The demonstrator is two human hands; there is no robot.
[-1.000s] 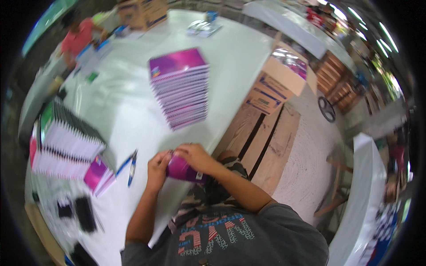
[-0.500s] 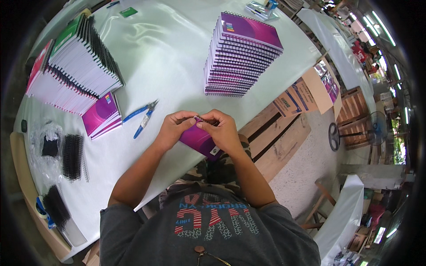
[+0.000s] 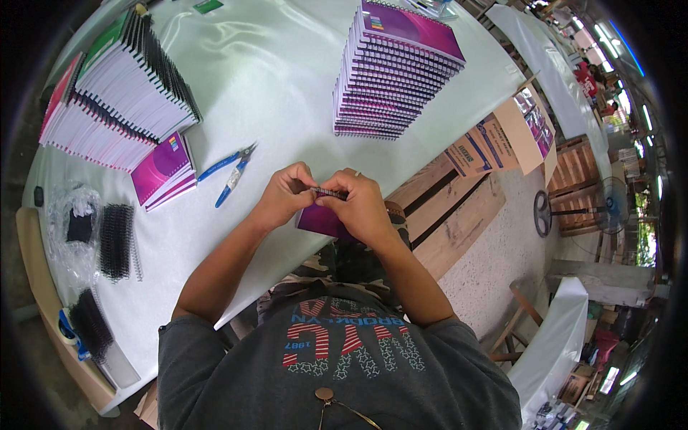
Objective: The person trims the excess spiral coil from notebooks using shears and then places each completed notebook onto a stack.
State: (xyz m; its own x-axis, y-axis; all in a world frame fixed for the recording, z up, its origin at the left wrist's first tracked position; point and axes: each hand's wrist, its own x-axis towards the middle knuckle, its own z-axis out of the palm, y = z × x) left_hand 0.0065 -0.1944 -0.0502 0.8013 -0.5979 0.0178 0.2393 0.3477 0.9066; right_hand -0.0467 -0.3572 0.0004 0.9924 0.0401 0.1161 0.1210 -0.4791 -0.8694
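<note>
A purple notebook (image 3: 317,222) is held at the table's near edge, just above my lap, with a dark wire spiral (image 3: 329,192) along its far edge. My left hand (image 3: 287,195) pinches the left end of that edge between thumb and fingers. The fingers of my right hand (image 3: 356,206) are closed on the spiral's other end and cover part of the cover. Left of my hands lie blue-handled pliers (image 3: 229,173), jaws pointing away. Beyond them sits a small pile of purple notebooks (image 3: 163,172). A tall stack of spiral-bound purple notebooks (image 3: 398,79) stands farther off, ahead of me.
Stacks of green notebooks (image 3: 136,79) and red notebooks (image 3: 86,136) stand at the far left. Black wire spirals (image 3: 118,241), a clear plastic bag (image 3: 75,233) and a blue tape dispenser (image 3: 72,333) lie at the left edge. Right of the table are a carton (image 3: 494,140) and a wooden pallet (image 3: 459,215).
Both hands have shifted along the notebook's spiral edge, and more of the spiral shows between them. The notebook has tilted, so less of its cover shows. The view has shifted slightly.
</note>
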